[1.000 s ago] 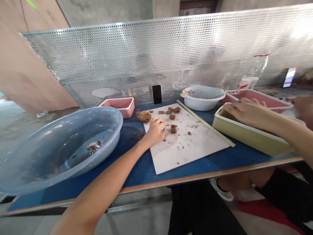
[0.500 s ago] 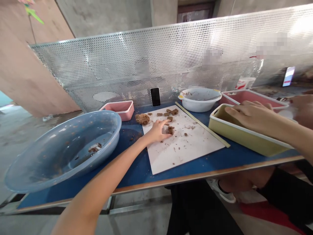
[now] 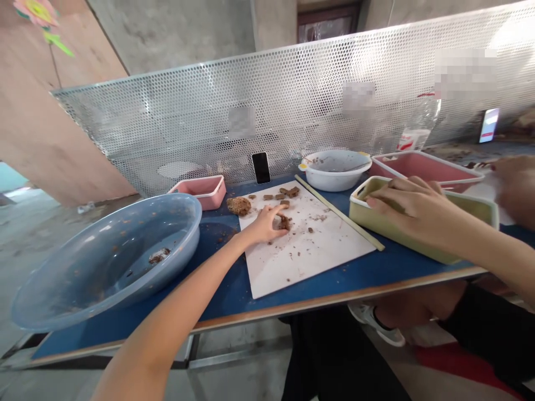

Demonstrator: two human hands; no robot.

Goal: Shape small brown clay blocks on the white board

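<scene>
My left hand (image 3: 266, 224) reaches onto the white board (image 3: 309, 250) and its curled fingers pinch at a small brown piece (image 3: 285, 221). More brown pieces (image 3: 288, 193) lie at the board's far edge, and a brown lump (image 3: 238, 205) sits at its far left corner. My right hand (image 3: 407, 204) rests with bent fingers over the near rim of the yellow-green tray (image 3: 422, 245), gripping it.
A large blue basin (image 3: 104, 262) stands at the left on the blue table (image 3: 234, 295). A small pink tray (image 3: 200, 190), a phone (image 3: 261, 167), a white bowl (image 3: 334, 170), a long stick (image 3: 338, 213) and a pink tray (image 3: 422, 166) lie further back. Another person's hand (image 3: 516, 186) shows at the right.
My left hand has slid slightly forward and right across the board onto the brown piece. My right hand has stayed on the tray. The view has shifted a little.
</scene>
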